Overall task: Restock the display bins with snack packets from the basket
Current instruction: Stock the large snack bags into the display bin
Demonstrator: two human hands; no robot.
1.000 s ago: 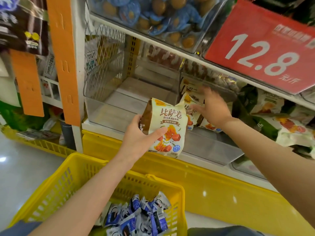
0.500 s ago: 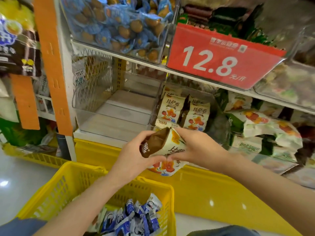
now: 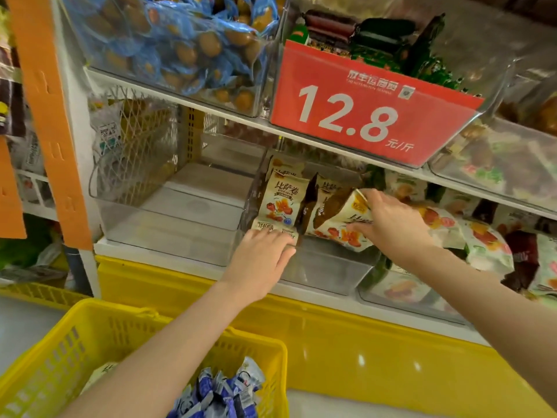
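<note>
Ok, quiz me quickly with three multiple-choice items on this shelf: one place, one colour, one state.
1. The packet in the right hand is: A on the floor; B over the clear bin of matching packets; C on the top shelf.
2. The price sign is: A green; B blue; C red.
3. The right hand is: A gripping a packet; B flat and idle; C out of view.

Answers: 1 B, the packet sits above the clear bin, beside others like it. 2 C, the price sign reading 12.8 is red. 3 A, its fingers and thumb curl round the packet.
</note>
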